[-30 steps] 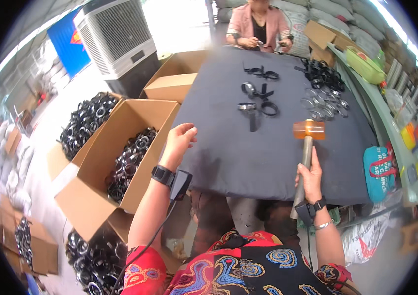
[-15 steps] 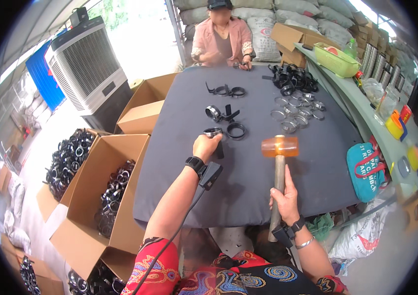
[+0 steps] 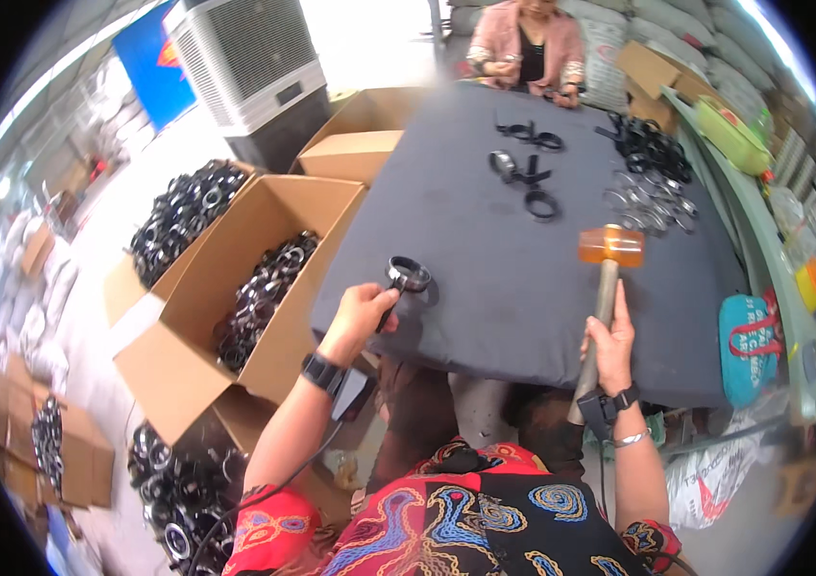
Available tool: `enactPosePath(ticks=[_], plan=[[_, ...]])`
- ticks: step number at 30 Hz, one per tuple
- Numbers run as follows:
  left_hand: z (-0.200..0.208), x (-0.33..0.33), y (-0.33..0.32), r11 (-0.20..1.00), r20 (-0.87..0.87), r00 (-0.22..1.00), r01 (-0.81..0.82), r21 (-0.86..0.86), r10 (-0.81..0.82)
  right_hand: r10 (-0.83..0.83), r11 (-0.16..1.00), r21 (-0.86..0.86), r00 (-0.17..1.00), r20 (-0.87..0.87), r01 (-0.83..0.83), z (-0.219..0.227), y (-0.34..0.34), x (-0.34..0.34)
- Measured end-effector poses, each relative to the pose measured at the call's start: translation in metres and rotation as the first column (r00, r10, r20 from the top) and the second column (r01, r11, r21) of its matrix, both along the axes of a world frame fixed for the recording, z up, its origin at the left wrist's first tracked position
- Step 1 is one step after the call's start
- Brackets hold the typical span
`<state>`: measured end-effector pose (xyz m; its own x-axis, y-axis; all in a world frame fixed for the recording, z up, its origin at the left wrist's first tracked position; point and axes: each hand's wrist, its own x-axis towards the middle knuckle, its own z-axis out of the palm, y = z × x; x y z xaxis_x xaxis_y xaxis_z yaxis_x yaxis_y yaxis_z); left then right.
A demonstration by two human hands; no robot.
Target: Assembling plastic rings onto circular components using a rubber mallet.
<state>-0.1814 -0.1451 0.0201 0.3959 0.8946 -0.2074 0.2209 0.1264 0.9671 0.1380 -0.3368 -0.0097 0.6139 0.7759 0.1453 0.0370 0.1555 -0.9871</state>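
My left hand (image 3: 362, 315) grips the black tail of a ring-shaped clamp (image 3: 409, 275), its round band with a silvery inside held up over the table's near left part. In my right hand (image 3: 611, 348) is a mallet (image 3: 611, 247) with an amber head and a wooden handle, head pointing away from me; the index finger lies along the handle. Farther off on the table lie a loose black ring (image 3: 541, 204) and a clamp with a silver inner band (image 3: 502, 166). Several bare metal rings (image 3: 653, 204) lie to the right, beside a heap of black clamps (image 3: 651, 146).
A dark cloth-covered table (image 3: 494, 298) fills the middle. At its left stands an open cardboard box (image 3: 316, 206) partly filled with clamps. A teal bag (image 3: 750, 348) hangs at the right by a green shelf (image 3: 715, 182). Across the table sits a person (image 3: 530, 48) handling small parts.
The left hand has brought the clamp toward me and to the left, away from the loose black ring. The mallet stays in the right hand. The whole view has shifted.
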Motion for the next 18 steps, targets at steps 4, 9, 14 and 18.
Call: enactPosePath(ticks=[4, 9, 14, 18], plan=[[-0.044, -0.063, -0.041, 0.991, 0.171, 0.981, -0.074, -0.113, 0.093, 0.099, 0.995, -0.043, 0.984, 0.145, -0.094, 0.003, 0.012, -0.018], [-0.100, -0.067, -0.065, 0.993, 0.441, 0.891, -0.075, -0.089, 0.106, 0.493, 0.860, -0.205, 0.662, 0.564, -0.467, 0.072, 0.035, -0.092], [-0.124, -0.066, -0.063, 0.980, 0.509, 0.838, -0.152, -0.132, 0.199, 0.273, 0.779, 0.083, 0.456, 0.847, -0.621, 0.143, 0.076, -0.146], [-0.121, -0.060, -0.065, 0.983, 0.530, 0.828, -0.155, -0.099, 0.184, 0.307, 0.763, 0.151, 0.558, 0.771, -0.628, 0.115, 0.100, -0.174]])
